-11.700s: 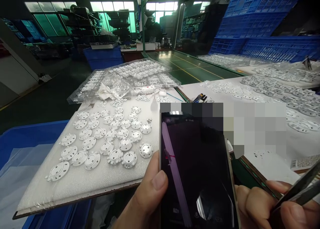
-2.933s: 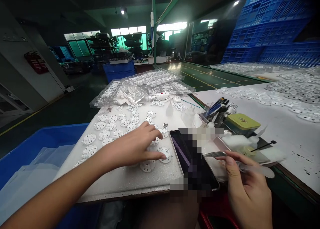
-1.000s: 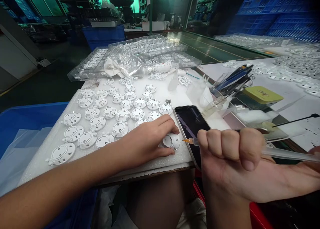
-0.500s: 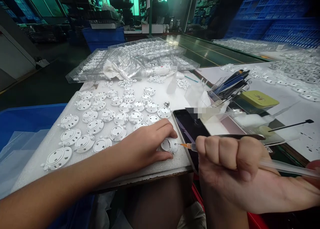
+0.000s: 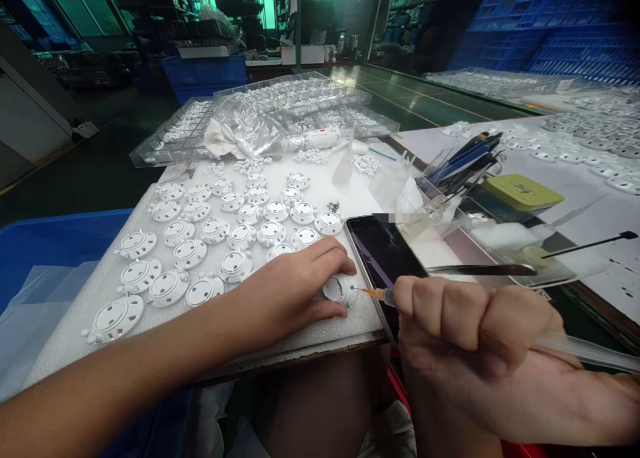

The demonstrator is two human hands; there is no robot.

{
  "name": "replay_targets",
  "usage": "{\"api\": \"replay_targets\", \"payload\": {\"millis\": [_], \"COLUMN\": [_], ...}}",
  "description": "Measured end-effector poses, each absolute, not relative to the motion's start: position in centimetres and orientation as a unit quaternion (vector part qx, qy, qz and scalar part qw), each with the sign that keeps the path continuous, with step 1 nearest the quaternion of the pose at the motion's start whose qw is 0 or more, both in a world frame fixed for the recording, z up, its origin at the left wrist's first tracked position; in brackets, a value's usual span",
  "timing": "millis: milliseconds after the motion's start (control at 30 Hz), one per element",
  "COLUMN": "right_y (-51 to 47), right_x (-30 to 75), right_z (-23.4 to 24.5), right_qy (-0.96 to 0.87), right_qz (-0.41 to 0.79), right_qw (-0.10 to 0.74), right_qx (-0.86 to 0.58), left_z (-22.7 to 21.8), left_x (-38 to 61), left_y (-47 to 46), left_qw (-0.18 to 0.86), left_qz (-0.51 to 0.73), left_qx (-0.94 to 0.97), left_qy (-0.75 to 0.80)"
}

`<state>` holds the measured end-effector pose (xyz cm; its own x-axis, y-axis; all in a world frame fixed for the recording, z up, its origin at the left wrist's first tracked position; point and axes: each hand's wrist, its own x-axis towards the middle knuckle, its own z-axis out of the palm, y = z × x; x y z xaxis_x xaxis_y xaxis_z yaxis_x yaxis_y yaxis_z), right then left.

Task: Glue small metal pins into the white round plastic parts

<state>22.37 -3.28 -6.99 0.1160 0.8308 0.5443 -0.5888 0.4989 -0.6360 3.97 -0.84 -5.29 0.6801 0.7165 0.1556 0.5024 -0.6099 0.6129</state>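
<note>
My left hand (image 5: 305, 278) lies at the front edge of the white foam board (image 5: 295, 341), thumb and fingers closed around a small round white plastic part (image 5: 334, 289). In my right hand (image 5: 465, 338) is a clear syringe (image 5: 590, 353), gripped in a fist. Its orange dispensing needle (image 5: 373, 293) points left, the thin tip at the right side of the white part; whether it touches cannot be made out. Rows of similar round white parts (image 5: 236, 265) cover the board beyond my left hand. Beside the needle a phone (image 5: 383, 251) lies partly under my right hand.
Tweezers (image 5: 485, 270) rest across a clear tray right of the phone. Behind stand a holder with blue-handled tools (image 5: 465, 158) and a yellow-green tin (image 5: 523, 191). Compartment trays (image 5: 185, 128) of small white pieces lie at the back. A blue bin (image 5: 50, 238) stands left.
My right hand has shifted slightly right and down, the syringe still in its fist. My left hand stays on the white part. The view has moved slightly.
</note>
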Motion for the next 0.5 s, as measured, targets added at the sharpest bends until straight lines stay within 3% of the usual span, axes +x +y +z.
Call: {"api": "replay_targets", "payload": {"millis": [267, 500], "right_y": [-3.6, -3.0], "right_x": [23.6, 23.0], "right_z": [-7.6, -7.2], "right_qy": [-0.462, -0.509], "right_qz": [0.531, 0.478], "right_qw": [0.696, 0.705], "right_qx": [-0.144, -0.123], "left_z": [-5.3, -5.3], "left_x": [4.0, 4.0], "left_y": [-0.8, -0.8], "left_qw": [0.265, 0.266], "left_qz": [0.197, 0.200], "left_qx": [0.876, 0.876], "left_qy": [0.351, 0.349]}}
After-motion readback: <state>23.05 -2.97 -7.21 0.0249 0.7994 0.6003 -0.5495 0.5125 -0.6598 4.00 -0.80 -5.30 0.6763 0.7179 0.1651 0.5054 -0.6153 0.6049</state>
